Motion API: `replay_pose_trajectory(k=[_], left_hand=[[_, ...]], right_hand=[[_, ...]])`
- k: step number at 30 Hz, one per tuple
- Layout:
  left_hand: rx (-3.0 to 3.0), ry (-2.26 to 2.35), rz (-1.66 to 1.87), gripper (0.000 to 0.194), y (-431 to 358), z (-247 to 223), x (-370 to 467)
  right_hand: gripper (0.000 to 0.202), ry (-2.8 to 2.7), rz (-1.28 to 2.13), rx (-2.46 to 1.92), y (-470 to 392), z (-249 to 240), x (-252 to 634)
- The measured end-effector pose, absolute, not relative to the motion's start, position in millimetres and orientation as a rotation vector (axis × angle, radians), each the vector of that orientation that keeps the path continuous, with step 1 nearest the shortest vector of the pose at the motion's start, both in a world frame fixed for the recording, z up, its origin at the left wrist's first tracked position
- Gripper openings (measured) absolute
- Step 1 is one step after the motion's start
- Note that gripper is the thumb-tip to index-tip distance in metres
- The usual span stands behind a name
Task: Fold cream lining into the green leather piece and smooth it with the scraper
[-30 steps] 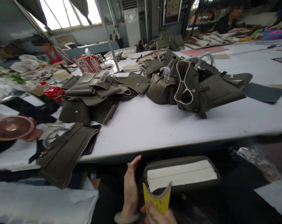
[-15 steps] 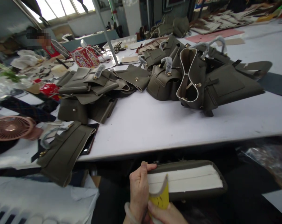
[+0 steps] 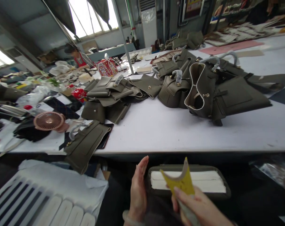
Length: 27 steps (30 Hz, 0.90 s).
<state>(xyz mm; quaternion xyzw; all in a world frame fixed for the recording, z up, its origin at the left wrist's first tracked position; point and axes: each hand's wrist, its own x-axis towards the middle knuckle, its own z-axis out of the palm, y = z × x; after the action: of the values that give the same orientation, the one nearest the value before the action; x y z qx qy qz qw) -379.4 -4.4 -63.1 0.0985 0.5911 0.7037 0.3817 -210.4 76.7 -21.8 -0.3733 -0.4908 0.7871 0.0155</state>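
On my lap lies an olive-green bag, its long narrow side up, with a white panel and a lengthwise seam showing on it. My left hand stands edge-on at the bag's left end, fingers stretched out, holding nothing; I cannot tell if it touches the bag. In my right hand is a yellow scraper-like tool with a concave, two-pointed edge and a greyish handle. The tool is above the panel's left part and hides some of it; its exact kind is unclear.
Olive-green bags and bag pieces lie on the white table. One bag hangs over its front edge near a pink fan. White padded strips lie lower left. A person is at the far left.
My left hand has left the bag's end and straightened its fingers. My right hand has moved right and up with the yellow tool. The view has swung left.
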Motion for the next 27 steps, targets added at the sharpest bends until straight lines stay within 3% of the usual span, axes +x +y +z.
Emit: replay_pose_trajectory(k=[3,7,10,21,24,27], left_hand=[[0.124,1.435,1.856,0.046,-31,-76,-369],[0.153,1.391,1.793,0.052,-44,-91,-359],[0.151,1.374,1.796,0.053,-42,-92,-356],[-0.076,1.433,1.909,0.059,-23,-80,-340],[-0.108,1.365,1.905,0.057,-24,-79,-343],[-0.169,1.286,1.881,0.047,-26,-78,-348]], right_hand=[[0.060,-1.907,1.922,-1.246,156,-6,-193],[0.057,-2.597,0.731,-1.150,257,-24,-199],[0.064,-2.692,0.385,-1.208,296,-47,-212],[0.055,-2.775,-0.085,-1.075,298,-77,-230],[0.052,-2.675,0.062,-0.980,288,-68,-217],[0.049,-2.384,0.542,-0.988,262,-52,-180]])
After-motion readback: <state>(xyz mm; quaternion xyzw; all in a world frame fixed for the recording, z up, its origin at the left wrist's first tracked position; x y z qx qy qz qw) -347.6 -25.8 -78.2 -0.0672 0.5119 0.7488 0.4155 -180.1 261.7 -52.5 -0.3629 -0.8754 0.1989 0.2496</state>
